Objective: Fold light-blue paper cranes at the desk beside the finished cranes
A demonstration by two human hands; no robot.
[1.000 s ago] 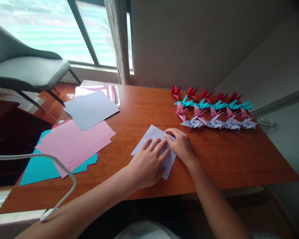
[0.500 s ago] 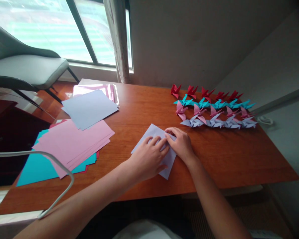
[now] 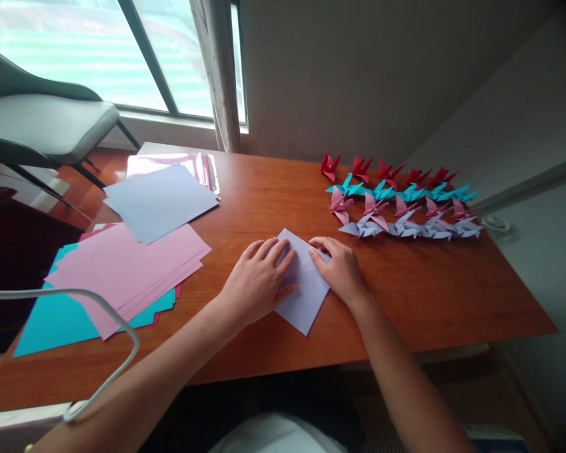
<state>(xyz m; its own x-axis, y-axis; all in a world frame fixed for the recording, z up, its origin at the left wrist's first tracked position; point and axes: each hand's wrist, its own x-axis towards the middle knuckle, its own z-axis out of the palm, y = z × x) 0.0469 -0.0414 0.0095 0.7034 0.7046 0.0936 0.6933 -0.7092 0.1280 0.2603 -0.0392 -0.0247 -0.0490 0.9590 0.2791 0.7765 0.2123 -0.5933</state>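
A folded lavender paper [image 3: 305, 290] lies on the wooden table [image 3: 429, 296] near its front edge. My left hand [image 3: 257, 282] rests flat on the paper's left side, fingers stretched out and together. My right hand [image 3: 339, 269] presses its fingertips on the paper's right edge, fingers curved down. Neither hand lifts the paper. Rows of folded paper cranes [image 3: 396, 201] in red, teal, pink and lavender stand at the back right of the table.
Loose sheets lie at the left: a lavender sheet [image 3: 159, 200], a pink stack [image 3: 127, 267] and teal paper [image 3: 51, 321] under it. A grey chair [image 3: 42, 126] stands by the window. A white cable [image 3: 108, 327] loops at the front left.
My left hand has slid to the left across the lavender paper, uncovering its middle. My right hand stays on the right edge. The view shifted slightly.
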